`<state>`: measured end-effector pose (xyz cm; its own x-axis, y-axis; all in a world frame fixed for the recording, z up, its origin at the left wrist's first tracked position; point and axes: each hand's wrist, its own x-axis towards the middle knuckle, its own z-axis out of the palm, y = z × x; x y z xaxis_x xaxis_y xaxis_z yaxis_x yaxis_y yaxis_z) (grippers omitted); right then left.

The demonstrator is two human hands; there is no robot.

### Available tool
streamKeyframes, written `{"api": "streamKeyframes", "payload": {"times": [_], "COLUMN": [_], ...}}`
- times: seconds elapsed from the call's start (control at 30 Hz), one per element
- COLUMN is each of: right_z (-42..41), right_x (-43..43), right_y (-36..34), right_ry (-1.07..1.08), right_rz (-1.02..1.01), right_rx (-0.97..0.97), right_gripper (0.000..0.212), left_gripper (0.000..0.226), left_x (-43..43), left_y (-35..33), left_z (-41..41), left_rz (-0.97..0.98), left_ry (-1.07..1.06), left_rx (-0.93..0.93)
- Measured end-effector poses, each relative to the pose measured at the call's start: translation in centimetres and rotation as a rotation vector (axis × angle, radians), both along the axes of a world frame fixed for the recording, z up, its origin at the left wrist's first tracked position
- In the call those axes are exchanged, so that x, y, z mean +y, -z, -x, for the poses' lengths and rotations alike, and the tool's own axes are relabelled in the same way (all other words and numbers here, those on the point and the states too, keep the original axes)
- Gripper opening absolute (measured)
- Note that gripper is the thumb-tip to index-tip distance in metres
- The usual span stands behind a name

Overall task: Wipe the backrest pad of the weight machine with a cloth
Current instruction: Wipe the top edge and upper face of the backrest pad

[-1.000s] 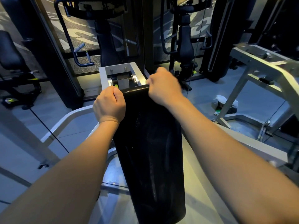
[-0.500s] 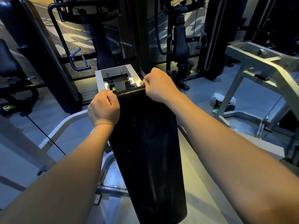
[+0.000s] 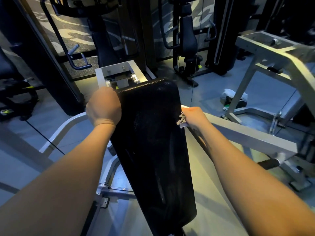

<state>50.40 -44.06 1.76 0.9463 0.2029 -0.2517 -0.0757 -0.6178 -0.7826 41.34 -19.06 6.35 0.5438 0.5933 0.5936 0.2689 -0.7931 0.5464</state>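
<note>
The black backrest pad (image 3: 153, 142) runs from the centre of the view down toward me, its surface showing pale wipe streaks. My left hand (image 3: 103, 107) grips the pad's upper left edge, fingers curled round it. My right hand (image 3: 194, 116) sits against the pad's right edge, a little below the top corner, and holds a crumpled grey-white cloth (image 3: 181, 119) pressed to that edge. Most of the cloth is hidden in the hand.
A grey metal bracket (image 3: 119, 68) with a roller sits just beyond the pad's top. Grey frame tubes (image 3: 247, 133) flank the pad on both sides. A thin cable (image 3: 192, 92) hangs at the right. Other weight machines stand behind; a bag (image 3: 233, 97) lies on the floor.
My right hand has left the pad's top edge and slid down along its right side with the cloth. My left hand stays on the upper left edge.
</note>
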Motion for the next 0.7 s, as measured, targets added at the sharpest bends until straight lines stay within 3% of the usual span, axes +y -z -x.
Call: {"api": "streamKeyframes", "payload": {"times": [0.03, 0.1, 0.17, 0.27, 0.37, 0.47, 0.6, 0.7], "right_z": [0.2, -0.1, -0.8, -1.2, -0.7, 0.0, 1.2, 2.4], "right_x": [-0.3, -0.3, -0.1, 0.3, 0.5, 0.8, 1.4, 1.1], "right_y": [0.6, 0.0, -2.2, -3.5, -1.3, -1.1, -2.5, 2.3], "right_ry": [0.028, 0.111, 0.136, 0.158, 0.145, 0.201, 0.078, 0.005], "right_rz": [-0.010, -0.154, -0.256, -0.441, -0.492, -0.544, -0.293, -0.130], "right_rx": [0.052, 0.099, -0.053, -0.136, -0.142, -0.250, -0.743, -0.885], "right_gripper": [0.036, 0.027, 0.025, 0.040, 0.046, 0.036, 0.017, 0.006], "left_gripper": [0.035, 0.035, 0.035, 0.034, 0.035, 0.036, 0.037, 0.038], "left_x": [0.0, 0.0, -0.2, -0.2, -0.1, 0.1, 0.0, 0.1], "left_y": [0.0, 0.0, -0.1, -0.2, 0.0, 0.2, 0.3, 0.3], "left_z": [0.0, 0.1, 0.1, 0.1, 0.0, -0.1, -0.1, -0.1], "left_rz": [-0.002, -0.002, 0.009, 0.016, 0.006, 0.008, -0.001, 0.001], "left_ry": [-0.005, -0.001, 0.013, 0.006, 0.007, 0.003, -0.012, -0.012], "left_rx": [-0.002, -0.003, -0.010, -0.011, -0.011, -0.014, -0.003, 0.002]}}
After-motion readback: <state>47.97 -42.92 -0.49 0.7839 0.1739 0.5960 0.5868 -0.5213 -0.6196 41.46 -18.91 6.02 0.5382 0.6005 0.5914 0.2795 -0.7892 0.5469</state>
